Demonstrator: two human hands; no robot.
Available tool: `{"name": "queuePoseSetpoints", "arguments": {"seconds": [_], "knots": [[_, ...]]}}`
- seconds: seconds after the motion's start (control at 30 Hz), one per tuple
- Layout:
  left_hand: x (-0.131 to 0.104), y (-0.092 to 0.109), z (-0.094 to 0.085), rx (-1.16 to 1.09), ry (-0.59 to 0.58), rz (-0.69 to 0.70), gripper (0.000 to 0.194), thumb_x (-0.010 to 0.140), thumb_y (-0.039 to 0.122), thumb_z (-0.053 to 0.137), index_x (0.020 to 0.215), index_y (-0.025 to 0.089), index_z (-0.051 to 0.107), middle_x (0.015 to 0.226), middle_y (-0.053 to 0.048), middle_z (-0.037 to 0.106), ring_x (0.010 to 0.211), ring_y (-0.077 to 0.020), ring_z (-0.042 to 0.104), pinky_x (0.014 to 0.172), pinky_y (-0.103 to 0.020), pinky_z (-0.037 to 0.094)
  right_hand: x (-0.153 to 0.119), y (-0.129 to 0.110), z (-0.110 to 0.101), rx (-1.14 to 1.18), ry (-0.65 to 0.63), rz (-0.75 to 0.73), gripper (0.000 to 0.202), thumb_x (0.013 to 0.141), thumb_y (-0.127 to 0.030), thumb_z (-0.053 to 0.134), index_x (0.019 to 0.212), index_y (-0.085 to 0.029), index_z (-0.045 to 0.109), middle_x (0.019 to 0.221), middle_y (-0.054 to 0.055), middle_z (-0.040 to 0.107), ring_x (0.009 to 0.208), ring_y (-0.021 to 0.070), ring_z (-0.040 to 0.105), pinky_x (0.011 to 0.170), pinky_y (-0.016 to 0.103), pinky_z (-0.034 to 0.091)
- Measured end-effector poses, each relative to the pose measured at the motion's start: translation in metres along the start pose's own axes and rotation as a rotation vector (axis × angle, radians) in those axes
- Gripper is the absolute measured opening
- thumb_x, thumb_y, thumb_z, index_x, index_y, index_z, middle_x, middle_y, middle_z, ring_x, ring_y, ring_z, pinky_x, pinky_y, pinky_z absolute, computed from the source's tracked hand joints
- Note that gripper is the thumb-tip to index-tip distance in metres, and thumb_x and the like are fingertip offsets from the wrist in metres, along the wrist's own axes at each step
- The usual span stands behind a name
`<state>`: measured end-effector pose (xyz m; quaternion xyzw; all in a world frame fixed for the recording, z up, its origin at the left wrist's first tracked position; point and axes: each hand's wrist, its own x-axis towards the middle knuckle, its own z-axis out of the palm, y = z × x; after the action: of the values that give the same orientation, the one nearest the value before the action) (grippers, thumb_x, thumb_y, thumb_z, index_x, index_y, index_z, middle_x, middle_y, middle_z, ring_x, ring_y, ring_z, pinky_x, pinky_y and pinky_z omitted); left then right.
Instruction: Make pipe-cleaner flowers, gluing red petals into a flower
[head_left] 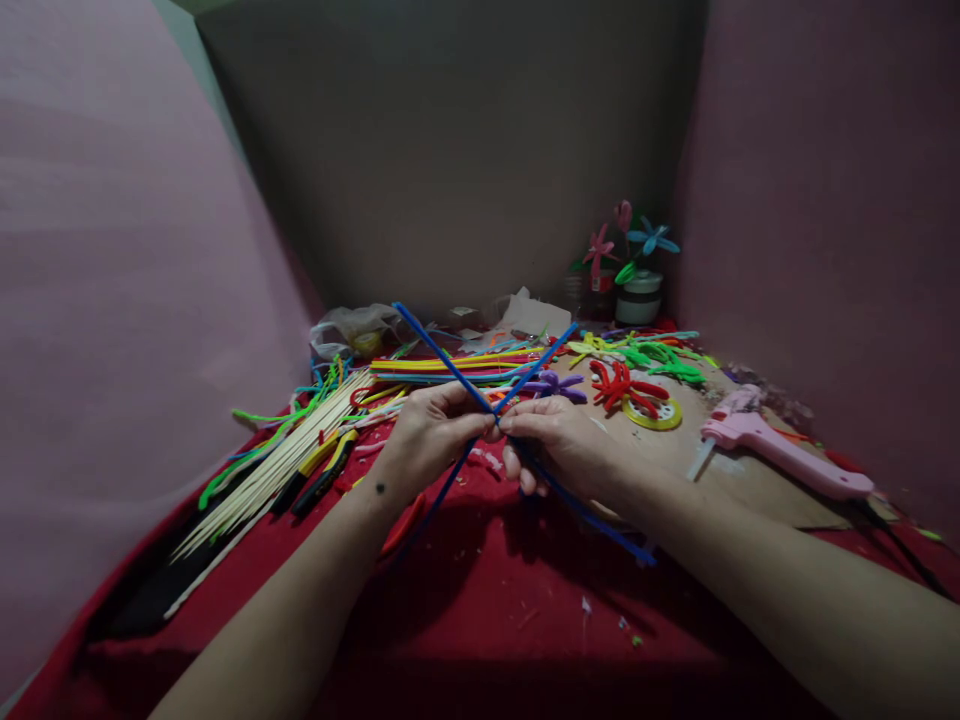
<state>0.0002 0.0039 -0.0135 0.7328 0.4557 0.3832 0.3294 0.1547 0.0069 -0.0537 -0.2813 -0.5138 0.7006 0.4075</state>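
Blue pipe cleaners (442, 350) cross in an X above the red cloth, their crossing point between my two hands. My left hand (442, 425) pinches them just left of the crossing, thumb and forefinger closed. From the other side my right hand (551, 432) grips them close to the same spot, its fingers curled under. Two blue ends rise up and outward; two more run down, one below my left hand and one under my right forearm. Behind the hands lies a purple pipe-cleaner flower (556, 385).
Left are wooden skewers (277, 465) and yellow-black pliers (324, 470). A pink glue gun (787, 450) rests on cardboard (720, 490) at right, near a red pipe-cleaner piece (626, 388) and a yellow ring (654, 415). Flowers in a pot (639, 300) stand behind. Pink panels flank the table.
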Motion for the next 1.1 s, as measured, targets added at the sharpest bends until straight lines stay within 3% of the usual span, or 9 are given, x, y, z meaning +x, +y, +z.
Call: {"name": "queuePoseSetpoints", "arguments": {"seconds": [0.1,0.2,0.27,0.4,0.57,0.63,0.77,0.97,1.1], "knots": [[-0.002,-0.005,0.001,0.438,0.029,0.296,0.014,0.078,0.021,0.049,0.074,0.016,0.062,0.067,-0.002,0.061,0.06,-0.0115,0.054,0.057,-0.022,0.039,0.001,0.0,-0.001,0.064,-0.011,0.046,0.008,0.07,-0.018,0.049,0.067,-0.013,0.054,0.047,0.004,0.062,0.031,0.0118,0.052,0.027,0.018,0.038],[-0.005,-0.008,0.003,0.983,0.025,0.525,0.019,0.082,0.018,0.043,0.077,0.017,0.061,0.072,-0.005,0.059,0.061,-0.0141,0.053,0.053,-0.024,0.035,0.003,-0.002,-0.002,0.148,-0.079,0.051,0.014,0.07,-0.021,0.046,0.06,-0.014,0.051,0.047,0.006,0.061,0.035,0.0138,0.055,0.032,0.021,0.043],[-0.008,-0.008,0.006,1.204,0.034,0.628,0.018,0.083,0.017,0.042,0.079,0.017,0.06,0.071,-0.006,0.058,0.061,-0.0168,0.053,0.052,-0.026,0.033,0.003,-0.004,-0.002,0.226,-0.118,0.069,0.023,0.076,-0.029,0.043,0.061,-0.014,0.051,0.047,0.005,0.06,0.038,0.0149,0.057,0.036,0.024,0.047],[-0.013,-0.002,0.013,1.351,0.048,0.73,0.014,0.081,0.015,0.045,0.08,0.014,0.059,0.07,-0.007,0.057,0.063,-0.0207,0.054,0.054,-0.03,0.035,0.004,-0.004,-0.002,0.214,-0.087,0.082,0.032,0.085,-0.037,0.04,0.067,-0.014,0.053,0.05,0.002,0.059,0.039,0.0133,0.056,0.039,0.025,0.049],[-0.016,0.0,0.017,1.391,0.078,0.729,0.014,0.081,0.014,0.046,0.074,0.014,0.058,0.066,-0.007,0.057,0.06,-0.0216,0.055,0.054,-0.03,0.035,0.003,0.002,0.001,0.059,-0.058,0.02,0.045,0.086,-0.047,0.039,0.058,-0.014,0.051,0.046,0.003,0.057,0.036,0.0114,0.053,0.035,0.021,0.045],[-0.015,-0.001,0.015,1.374,0.082,0.708,0.016,0.081,0.015,0.044,0.075,0.014,0.059,0.066,-0.007,0.057,0.06,-0.0212,0.055,0.054,-0.03,0.035,0.002,0.002,0.002,0.093,-0.047,-0.002,0.04,0.086,-0.041,0.041,0.058,-0.014,0.051,0.045,0.002,0.056,0.036,0.0116,0.052,0.034,0.021,0.044],[-0.01,-0.005,0.007,1.129,0.109,0.525,0.017,0.081,0.02,0.045,0.078,0.015,0.061,0.072,-0.007,0.061,0.062,-0.0179,0.056,0.054,-0.026,0.036,0.001,-0.001,0.003,0.159,-0.058,-0.001,0.015,0.077,-0.01,0.045,0.064,-0.013,0.052,0.048,0.002,0.057,0.038,0.0123,0.055,0.038,0.022,0.045],[-0.005,-0.008,0.002,0.192,0.028,0.142,0.016,0.077,0.027,0.053,0.084,0.016,0.062,0.075,-0.003,0.065,0.066,-0.0138,0.057,0.063,-0.022,0.043,0.0,-0.001,0.004,0.062,0.032,-0.019,0.009,0.08,-0.014,0.047,0.075,-0.013,0.054,0.054,0.001,0.06,0.039,0.0095,0.053,0.036,0.019,0.043],[-0.004,-0.004,0.005,0.009,0.05,0.022,0.015,0.071,0.026,0.058,0.079,0.015,0.064,0.071,-0.001,0.064,0.063,-0.0131,0.055,0.058,-0.021,0.042,-0.002,-0.001,0.007,0.051,0.106,-0.048,0.009,0.08,-0.016,0.048,0.073,-0.015,0.053,0.051,-0.003,0.057,0.034,0.0056,0.046,0.031,0.014,0.034]]}}
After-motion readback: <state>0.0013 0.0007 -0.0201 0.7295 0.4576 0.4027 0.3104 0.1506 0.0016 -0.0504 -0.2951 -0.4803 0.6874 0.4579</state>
